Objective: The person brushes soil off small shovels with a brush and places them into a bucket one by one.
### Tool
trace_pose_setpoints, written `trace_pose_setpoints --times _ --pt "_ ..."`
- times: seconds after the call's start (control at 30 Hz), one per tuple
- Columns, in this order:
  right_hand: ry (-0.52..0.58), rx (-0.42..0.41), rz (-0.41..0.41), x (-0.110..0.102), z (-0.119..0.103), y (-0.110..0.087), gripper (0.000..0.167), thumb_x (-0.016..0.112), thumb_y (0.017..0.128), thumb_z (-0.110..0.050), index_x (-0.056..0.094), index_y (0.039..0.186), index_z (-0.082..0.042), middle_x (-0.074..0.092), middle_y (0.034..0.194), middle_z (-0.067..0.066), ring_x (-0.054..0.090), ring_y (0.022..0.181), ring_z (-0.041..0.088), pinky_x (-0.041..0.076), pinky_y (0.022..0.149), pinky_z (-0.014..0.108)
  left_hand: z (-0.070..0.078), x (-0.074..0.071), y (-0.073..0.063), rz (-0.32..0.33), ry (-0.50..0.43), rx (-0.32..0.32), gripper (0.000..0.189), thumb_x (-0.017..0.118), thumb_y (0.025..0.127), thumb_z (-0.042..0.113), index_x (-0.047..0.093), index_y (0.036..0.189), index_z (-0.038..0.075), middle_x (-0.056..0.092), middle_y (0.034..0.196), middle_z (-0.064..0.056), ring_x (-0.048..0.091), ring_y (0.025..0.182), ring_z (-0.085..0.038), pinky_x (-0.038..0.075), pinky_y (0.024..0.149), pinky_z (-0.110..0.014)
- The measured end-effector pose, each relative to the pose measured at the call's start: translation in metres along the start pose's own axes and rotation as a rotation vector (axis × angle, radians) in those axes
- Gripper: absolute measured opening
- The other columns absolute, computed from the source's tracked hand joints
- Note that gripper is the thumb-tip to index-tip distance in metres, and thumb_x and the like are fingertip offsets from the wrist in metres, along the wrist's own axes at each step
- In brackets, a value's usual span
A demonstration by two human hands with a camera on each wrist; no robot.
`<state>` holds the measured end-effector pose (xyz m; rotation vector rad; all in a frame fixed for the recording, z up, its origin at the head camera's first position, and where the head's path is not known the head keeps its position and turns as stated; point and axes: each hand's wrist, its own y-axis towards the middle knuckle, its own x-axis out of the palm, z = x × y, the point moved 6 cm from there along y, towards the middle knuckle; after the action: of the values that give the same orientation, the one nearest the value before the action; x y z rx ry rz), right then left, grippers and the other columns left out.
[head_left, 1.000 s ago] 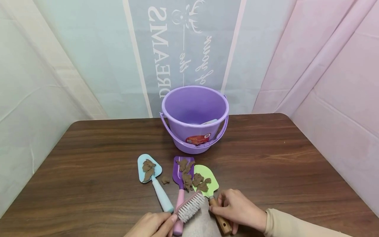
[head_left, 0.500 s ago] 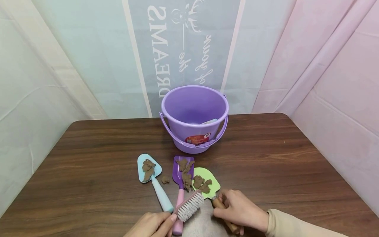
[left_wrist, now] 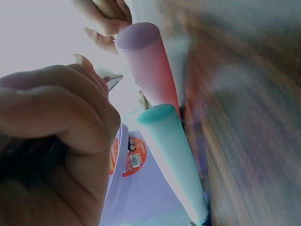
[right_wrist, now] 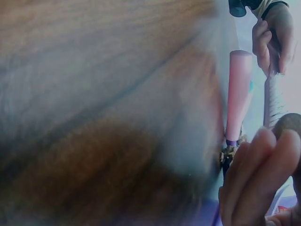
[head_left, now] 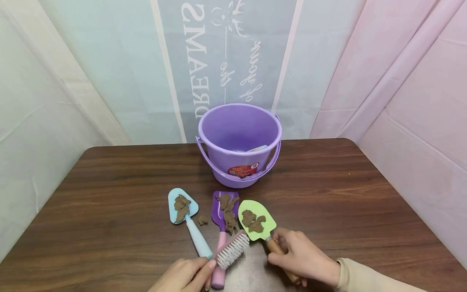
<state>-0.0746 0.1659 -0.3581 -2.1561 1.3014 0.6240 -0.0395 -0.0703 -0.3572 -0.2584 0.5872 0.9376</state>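
In the head view, my left hand (head_left: 185,275) pinches a pink scrub brush (head_left: 231,249), its white bristles facing the near right. My right hand (head_left: 302,255) grips the wooden handle of a green hand shovel (head_left: 265,221). Brown clay-like lumps (head_left: 251,220) lie on the shovel's blade. The brush's far end is close to the blade's near left edge. Left of it lies a purple shovel (head_left: 218,221) with a pink handle, partly under the brush and bearing brown pieces. A light blue shovel (head_left: 198,239) with a triangular head, also with brown lumps, lies farther left.
A purple bucket (head_left: 237,162) with its handle down stands at the back middle, something pale inside it. One loose brown crumb (head_left: 202,220) sits on the dark wooden table (head_left: 346,194). Cloth curtains (head_left: 233,61) hang behind the table.
My right hand has shifted slightly right with the green shovel, whose blade has swung away from the purple one and tilted. The left hand and brush stay nearly still.
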Motion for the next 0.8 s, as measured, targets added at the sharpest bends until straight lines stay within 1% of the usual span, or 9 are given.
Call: trace_pose_setpoints --times 0.03,0.1,0.17,0.27,0.37,0.5,0.63,0.8 --pt "-0.003 -0.007 0.007 -0.001 -0.001 0.000 0.021 0.068 0.077 -0.016 0.050 0.088 -0.011 0.048 0.048 -0.008 0.043 0.026 0.004 0.037 0.025 0.030 0.000 -0.001 0.000 0.001 0.002 -0.007 0.036 0.041 0.103 0.019 0.057 0.070 0.019 0.046 0.060 0.021 0.038 0.052 0.011 0.035 0.045 -0.015" --pt "-0.002 -0.021 0.012 -0.002 -0.003 -0.001 0.021 0.067 0.077 -0.015 0.050 0.088 -0.011 0.048 0.047 -0.010 0.043 0.026 0.003 0.037 0.025 0.029 -0.001 -0.001 0.001 -0.015 -0.028 -0.061 0.037 0.040 0.104 0.023 0.056 0.071 0.019 0.046 0.060 0.020 0.039 0.052 0.009 0.036 0.046 -0.016" --pt "-0.005 -0.044 0.017 -0.003 -0.005 -0.002 0.021 0.067 0.077 -0.014 0.049 0.088 -0.012 0.048 0.047 -0.011 0.042 0.026 0.002 0.036 0.025 0.028 -0.001 -0.003 0.002 -0.016 -0.040 -0.108 0.038 0.039 0.104 0.027 0.056 0.071 0.019 0.045 0.060 0.020 0.040 0.052 0.007 0.036 0.047 -0.018" --pt "-0.001 -0.062 0.018 -0.004 -0.009 -0.004 0.020 0.067 0.077 -0.013 0.049 0.087 -0.013 0.049 0.048 -0.013 0.042 0.026 0.000 0.036 0.025 0.027 0.002 -0.007 0.004 0.012 -0.021 -0.148 0.038 0.039 0.104 0.031 0.054 0.071 0.021 0.041 0.058 0.019 0.039 0.051 0.006 0.035 0.046 -0.018" --pt "0.004 -0.077 0.020 -0.005 -0.012 -0.005 0.020 0.067 0.077 -0.012 0.050 0.087 -0.013 0.051 0.050 -0.013 0.043 0.027 -0.001 0.036 0.025 0.027 0.006 -0.011 0.006 0.069 0.029 -0.146 0.036 0.039 0.104 0.031 0.051 0.071 0.022 0.037 0.057 0.019 0.034 0.050 0.006 0.032 0.045 -0.018" --pt "0.023 -0.094 0.014 -0.005 -0.015 -0.007 0.020 0.067 0.077 -0.011 0.050 0.088 -0.014 0.051 0.051 -0.013 0.043 0.028 -0.002 0.036 0.025 0.026 0.012 -0.015 0.010 0.145 0.115 -0.123 0.034 0.041 0.104 0.028 0.048 0.071 0.021 0.032 0.056 0.018 0.030 0.048 0.006 0.029 0.043 -0.018" --pt "0.039 -0.106 0.014 -0.006 -0.018 -0.008 0.021 0.067 0.077 -0.011 0.051 0.089 -0.014 0.049 0.050 -0.013 0.041 0.028 -0.003 0.035 0.024 0.026 0.016 -0.016 0.012 0.178 0.173 -0.123 0.031 0.044 0.103 0.029 0.049 0.073 0.021 0.030 0.056 0.017 0.030 0.048 0.004 0.029 0.043 -0.018" --pt "0.059 -0.119 0.004 -0.006 -0.021 -0.011 0.021 0.067 0.077 -0.009 0.051 0.089 -0.014 0.048 0.050 -0.014 0.041 0.028 -0.004 0.035 0.024 0.026 0.020 -0.017 0.014 0.210 0.206 -0.113 0.030 0.047 0.102 0.029 0.048 0.073 0.021 0.029 0.055 0.016 0.030 0.047 0.003 0.029 0.043 -0.018"
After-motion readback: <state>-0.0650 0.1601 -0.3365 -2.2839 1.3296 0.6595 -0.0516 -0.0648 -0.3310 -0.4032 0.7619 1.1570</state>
